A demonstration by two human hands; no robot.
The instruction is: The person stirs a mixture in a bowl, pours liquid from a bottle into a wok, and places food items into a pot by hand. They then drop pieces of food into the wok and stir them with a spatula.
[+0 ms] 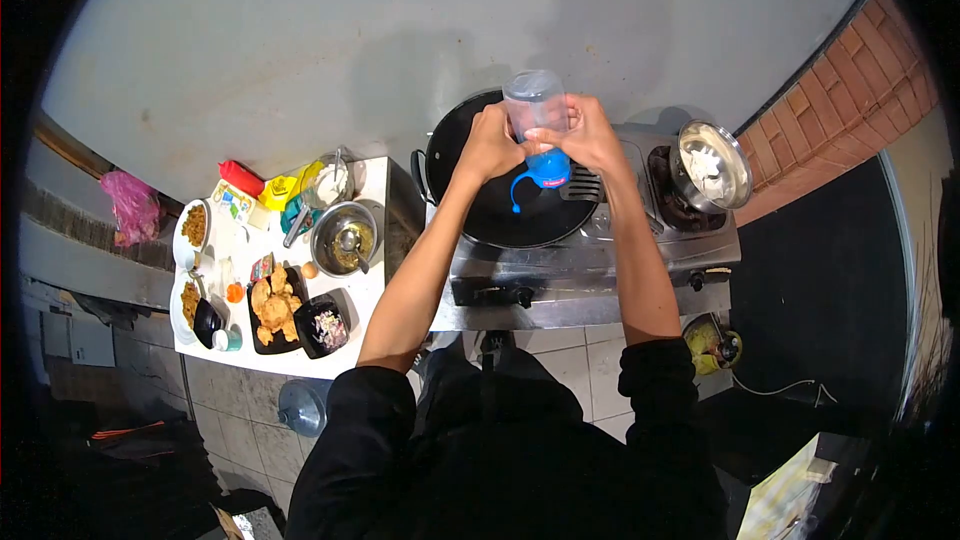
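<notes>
Over the black wok (500,215) on the stove, a clear squeeze bottle (534,88) is tipped upside down. Its blue cap (548,170) points downward, with a small stopper dangling on a strap. My left hand (491,146) grips the bottle from the left side, fingers curled round it. From the right, my right hand (592,138) is also wrapped around it. A slotted spatula (582,186) rests at the right part of the wok, just below my right hand. Whether any liquid comes out of the cap cannot be made out.
Right of the wok, a metal bowl (712,166) with white contents stands on the second burner. On the white table (340,360) at left are a steel bowl (343,237), a black tray of fried pieces (275,310), a black bowl of chopped onions (328,327) and food plates.
</notes>
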